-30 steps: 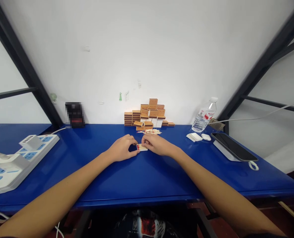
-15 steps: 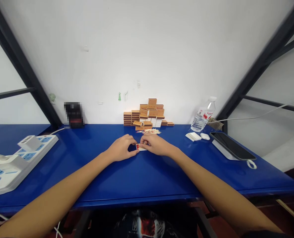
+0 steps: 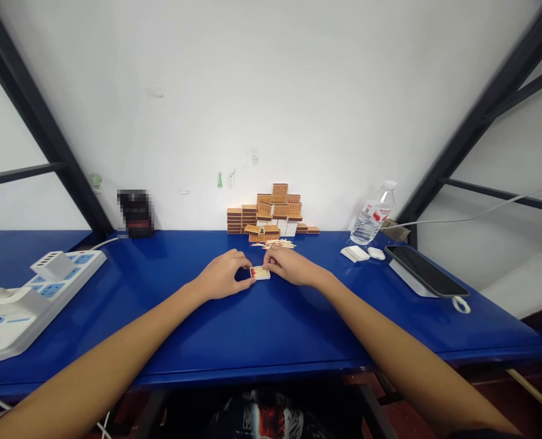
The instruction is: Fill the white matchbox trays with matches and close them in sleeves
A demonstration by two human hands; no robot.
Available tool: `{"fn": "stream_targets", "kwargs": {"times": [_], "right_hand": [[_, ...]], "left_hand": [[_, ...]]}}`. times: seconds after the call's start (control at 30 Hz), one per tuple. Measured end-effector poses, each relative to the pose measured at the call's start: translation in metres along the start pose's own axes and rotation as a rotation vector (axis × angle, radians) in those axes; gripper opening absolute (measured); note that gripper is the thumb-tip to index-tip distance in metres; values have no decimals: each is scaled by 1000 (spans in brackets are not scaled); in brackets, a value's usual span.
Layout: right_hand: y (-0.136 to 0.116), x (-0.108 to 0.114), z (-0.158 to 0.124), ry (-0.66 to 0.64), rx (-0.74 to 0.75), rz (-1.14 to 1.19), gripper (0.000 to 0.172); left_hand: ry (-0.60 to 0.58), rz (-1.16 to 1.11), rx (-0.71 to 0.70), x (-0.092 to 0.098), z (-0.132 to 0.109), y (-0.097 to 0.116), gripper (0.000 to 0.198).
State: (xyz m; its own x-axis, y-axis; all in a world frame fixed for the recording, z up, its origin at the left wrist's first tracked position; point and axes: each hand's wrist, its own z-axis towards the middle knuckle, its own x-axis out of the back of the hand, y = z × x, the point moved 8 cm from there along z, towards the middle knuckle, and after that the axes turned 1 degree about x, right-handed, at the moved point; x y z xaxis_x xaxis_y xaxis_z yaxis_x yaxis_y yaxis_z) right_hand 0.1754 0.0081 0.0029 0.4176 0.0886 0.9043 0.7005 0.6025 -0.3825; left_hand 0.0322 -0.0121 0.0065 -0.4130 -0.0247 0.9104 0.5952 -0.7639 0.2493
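Matchbox tray sits in the left hand's grip; I cannot tell if the right hand holds anything.

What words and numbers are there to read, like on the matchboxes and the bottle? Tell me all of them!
None can be read clearly.
Stacked matchboxes: red characters, too small to read.
Bottle: red and white label, print too small.
Black object by the wall: pixelated, so nothing readable.
White tray of matches: no writing that I can see.
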Motion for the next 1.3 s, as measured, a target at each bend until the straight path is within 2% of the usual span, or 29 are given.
{"fn": "stream_targets", "kwargs": {"times": [0.27, 0.37, 0.43, 0.47, 0.53, 0.57, 0.63, 0.73, 0.93, 1.07, 1.2, 1.27, 1.3], "right_hand": [[-6, -4, -1, 21, 24, 24, 10], [8, 13, 2, 113, 38, 69, 17], [43, 37, 4, 269, -82, 137, 21], [69, 51, 2, 363, -217, 164, 21], [133, 74, -15, 617, -635, 253, 19], [155, 80, -20, 672, -738, 256, 20], [186, 84, -23, 697, -856, 278, 23], [210, 76, -19, 665, -920, 348, 27], [216, 63, -17, 664, -990, 502, 22], [209, 80, -29, 744, -1023, 585, 20], [179, 102, -43, 896, -964, 614, 17], [151, 97, -42, 908, -874, 656, 20], [133, 89, -37, 874, -806, 704, 21]], "left_hand": [[-10, 3, 1, 0, 0, 1, 23], [-7, 2, 6, 1, 0, 1, 24], [-9, 4, 8, 1, 0, 1, 26], [-11, 6, 8, 1, 0, 1, 26], [-13, 11, 8, 0, 0, 0, 27], [-12, 12, 9, 0, 0, 0, 27], [-7, 13, 13, 0, 0, -1, 27], [4, 11, 27, 0, -1, -5, 28], [12, 3, 53, -2, -2, -11, 44], [46, 15, 60, 3, -2, -10, 50], [212, 45, 38, 22, -2, -5, 44], [316, 50, 39, 32, -3, -3, 44], [355, 47, 42, 36, -4, -2, 48]]}}
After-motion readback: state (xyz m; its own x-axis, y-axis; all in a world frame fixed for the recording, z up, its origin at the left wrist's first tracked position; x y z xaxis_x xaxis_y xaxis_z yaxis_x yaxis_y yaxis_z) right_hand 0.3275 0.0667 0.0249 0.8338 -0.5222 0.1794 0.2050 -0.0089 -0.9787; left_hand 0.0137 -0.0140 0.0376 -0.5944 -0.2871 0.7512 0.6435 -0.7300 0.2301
